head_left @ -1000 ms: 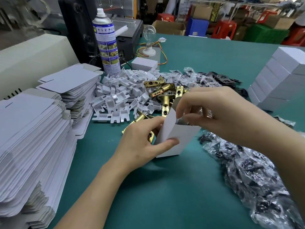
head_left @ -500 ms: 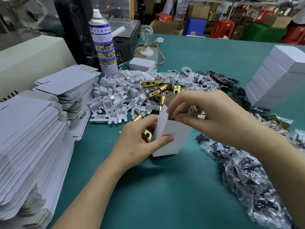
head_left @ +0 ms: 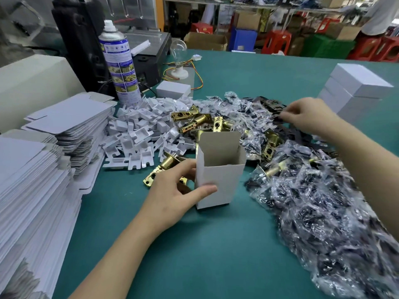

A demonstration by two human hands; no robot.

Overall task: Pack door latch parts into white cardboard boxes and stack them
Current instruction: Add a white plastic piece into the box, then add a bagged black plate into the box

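Observation:
A small white cardboard box [head_left: 218, 180] stands upright on the green table with its top flaps open. My left hand [head_left: 174, 190] grips its left side, thumb across the front. My right hand [head_left: 306, 115] is far off to the right and back, fingers pinching at a black flat plate [head_left: 272, 107] in the pile there. Brass door latches [head_left: 194, 120] lie in a heap behind the box. Clear bags of dark parts [head_left: 313, 201] spread to the right.
Stacks of flat white box blanks [head_left: 32, 180] fill the left side. White plastic inserts [head_left: 138, 134] are piled behind them. A spray can [head_left: 121, 65] and a bulb [head_left: 179, 55] stand at the back. Closed white boxes [head_left: 354, 89] are stacked at the far right.
My right hand has left the top of the box and reached back right to the black plates. The box now stands with its top open, still held by my left hand.

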